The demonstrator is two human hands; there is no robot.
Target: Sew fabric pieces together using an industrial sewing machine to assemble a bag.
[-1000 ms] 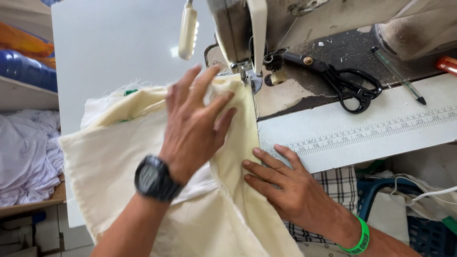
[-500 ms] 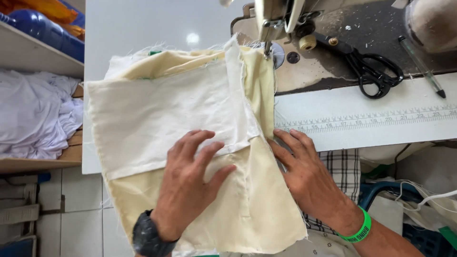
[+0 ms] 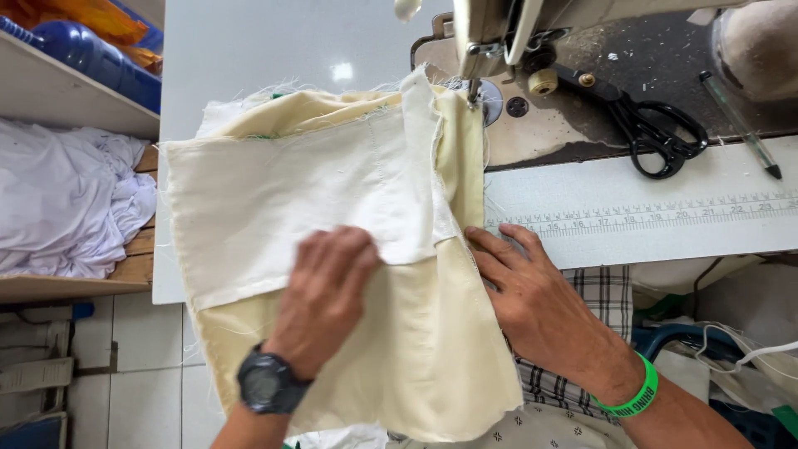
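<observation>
Grey sewing table underneath; my left hand lies flat, fingers spread, on the cream fabric, my right hand open along its edge. Fabric sits beside the needle, not yet under it.

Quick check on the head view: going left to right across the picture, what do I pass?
White cloth heap on the shelf → left hand flat on the cream fabric → right hand at the fabric's right edge → black scissors → pen.
</observation>
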